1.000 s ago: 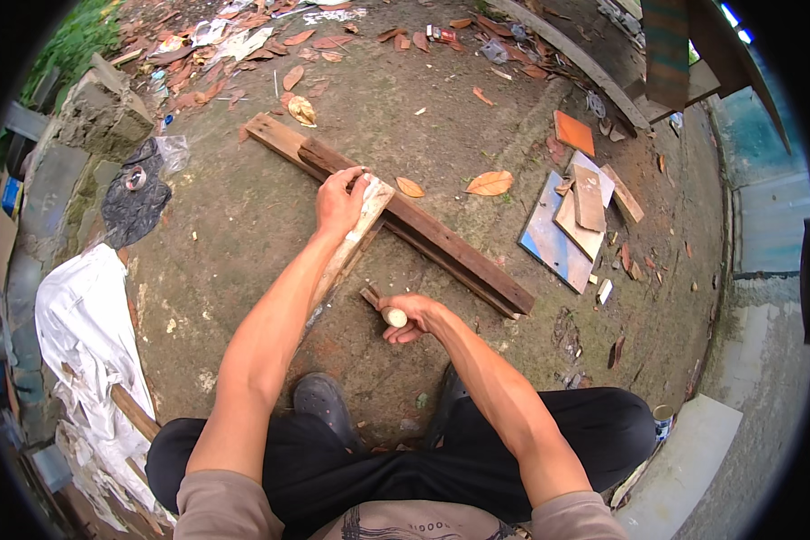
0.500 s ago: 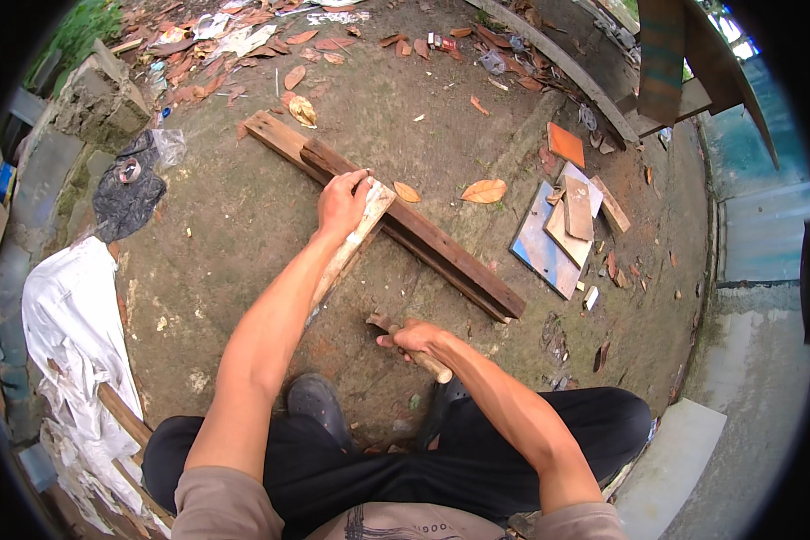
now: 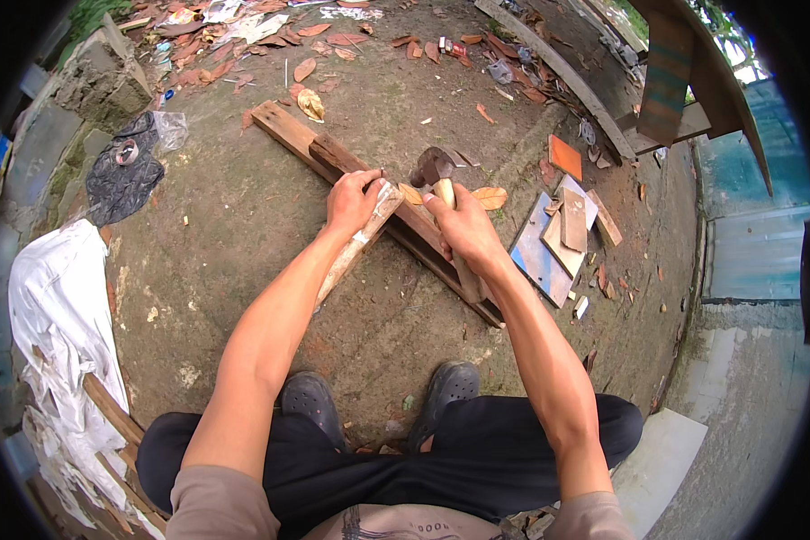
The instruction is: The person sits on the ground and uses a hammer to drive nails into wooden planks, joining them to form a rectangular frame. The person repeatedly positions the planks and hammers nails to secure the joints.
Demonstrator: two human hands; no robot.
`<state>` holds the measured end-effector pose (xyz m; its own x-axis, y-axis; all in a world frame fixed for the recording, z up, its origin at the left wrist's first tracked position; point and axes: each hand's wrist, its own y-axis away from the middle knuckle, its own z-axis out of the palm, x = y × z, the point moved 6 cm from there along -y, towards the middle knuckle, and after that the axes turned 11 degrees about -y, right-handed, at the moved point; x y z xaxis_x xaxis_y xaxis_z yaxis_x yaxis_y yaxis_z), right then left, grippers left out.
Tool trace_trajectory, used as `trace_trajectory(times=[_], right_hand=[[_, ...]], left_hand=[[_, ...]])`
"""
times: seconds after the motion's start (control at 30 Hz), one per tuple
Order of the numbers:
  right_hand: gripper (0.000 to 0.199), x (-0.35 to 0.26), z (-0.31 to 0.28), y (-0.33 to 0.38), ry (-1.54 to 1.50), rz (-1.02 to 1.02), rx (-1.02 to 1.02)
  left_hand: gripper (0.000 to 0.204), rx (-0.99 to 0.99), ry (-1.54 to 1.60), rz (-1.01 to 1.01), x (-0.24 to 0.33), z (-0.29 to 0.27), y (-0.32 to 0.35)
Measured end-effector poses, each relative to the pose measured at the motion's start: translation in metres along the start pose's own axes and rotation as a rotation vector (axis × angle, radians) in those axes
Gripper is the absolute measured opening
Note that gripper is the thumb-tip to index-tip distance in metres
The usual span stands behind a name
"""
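gripping hammer (image 3: 435,171), right hand (image 3: 463,229) hides its handle's middle

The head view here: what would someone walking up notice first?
Most striking are the two bare arms reaching to the middle of the dirt ground: the right hand grips a hammer raised above a long dark plank, while the left hand holds a pale wooden stick slanted against that plank. To the right lies a blue board piled with wood offcuts, and crumpled white sheeting spreads along the left edge.
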<state>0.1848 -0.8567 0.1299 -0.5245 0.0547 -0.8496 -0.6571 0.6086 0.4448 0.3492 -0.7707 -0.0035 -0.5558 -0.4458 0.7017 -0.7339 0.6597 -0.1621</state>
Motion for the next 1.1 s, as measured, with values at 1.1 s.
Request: trace_trajectory(times=[1.1], right_hand=[[0.042,-0.001,0.028,-0.046,0.242,-0.38,0.147]], left_hand=[[0.022,0.023,0.011,0.118,0.008,-0.001,0.002]])
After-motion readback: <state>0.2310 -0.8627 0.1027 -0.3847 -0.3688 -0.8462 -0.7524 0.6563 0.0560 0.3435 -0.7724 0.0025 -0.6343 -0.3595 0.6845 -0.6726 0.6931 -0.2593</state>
